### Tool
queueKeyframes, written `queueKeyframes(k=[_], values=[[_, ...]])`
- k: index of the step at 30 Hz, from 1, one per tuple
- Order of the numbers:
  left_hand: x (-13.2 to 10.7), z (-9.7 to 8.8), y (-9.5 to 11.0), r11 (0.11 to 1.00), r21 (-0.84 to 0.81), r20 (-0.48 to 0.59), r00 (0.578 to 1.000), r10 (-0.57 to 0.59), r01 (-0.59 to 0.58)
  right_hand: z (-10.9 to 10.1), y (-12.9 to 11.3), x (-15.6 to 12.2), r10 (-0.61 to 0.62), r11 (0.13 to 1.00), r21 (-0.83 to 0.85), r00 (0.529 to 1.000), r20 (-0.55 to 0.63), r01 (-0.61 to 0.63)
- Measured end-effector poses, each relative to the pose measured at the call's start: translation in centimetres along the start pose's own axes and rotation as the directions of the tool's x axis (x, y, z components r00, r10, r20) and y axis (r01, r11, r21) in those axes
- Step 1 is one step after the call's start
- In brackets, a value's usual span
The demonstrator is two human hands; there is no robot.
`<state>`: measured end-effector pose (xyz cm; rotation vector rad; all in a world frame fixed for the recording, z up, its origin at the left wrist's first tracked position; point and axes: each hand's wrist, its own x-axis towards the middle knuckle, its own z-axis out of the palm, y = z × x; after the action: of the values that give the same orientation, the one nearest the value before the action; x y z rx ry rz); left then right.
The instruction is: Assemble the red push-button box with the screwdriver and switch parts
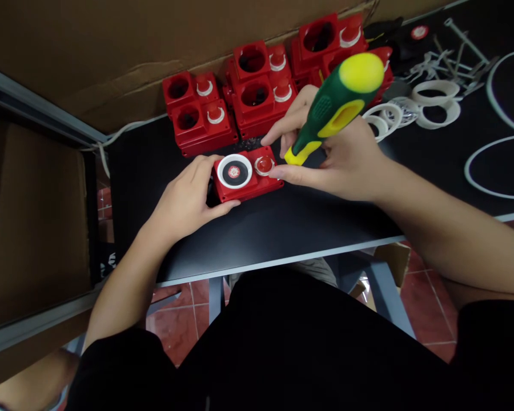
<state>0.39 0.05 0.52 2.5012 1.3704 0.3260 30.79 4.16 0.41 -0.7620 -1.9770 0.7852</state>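
At the far left an open cardboard box (34,217) is standing beside the black counter (282,228). The left hand (188,197) is closing its grip around the left end of a red switch box (245,181), which is lying near the counter's front edge. A white-rimmed black disc (234,171) is sitting in the box's top, its red emblem too small to read, with a red button (264,165) to its right. Beyond it, hollow red housings (257,94) are standing stacked. The right hand (346,165) is gripping a green and yellow screwdriver (338,103) while its fingertips are touching the box's right end. White rings (432,105) are lying far right.
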Motion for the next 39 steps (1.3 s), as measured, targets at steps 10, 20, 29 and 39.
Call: queueKeyframes(k=[10,20,29,39], values=[[0.0,-0.1,0.2,0.999,0.023,0.025,0.999,-0.029,0.028,-0.3,-0.3,-0.1,0.0,0.998,0.056,1.0,-0.022,0.002],[-0.1,-0.1,0.5,0.999,0.016,0.004,0.999,-0.051,0.051,0.0,0.4,-0.3,-0.028,0.957,0.288,1.0,0.015,0.022],[0.0,-0.3,0.8,0.998,-0.003,0.009,0.998,-0.066,0.066,-0.4,0.0,-0.1,-0.068,0.996,0.054,0.998,0.011,0.067],[0.0,-0.2,0.6,0.997,0.023,0.024,0.997,-0.074,0.073,-0.7,0.4,0.3,-0.123,0.992,0.014,0.992,-0.031,0.123]])
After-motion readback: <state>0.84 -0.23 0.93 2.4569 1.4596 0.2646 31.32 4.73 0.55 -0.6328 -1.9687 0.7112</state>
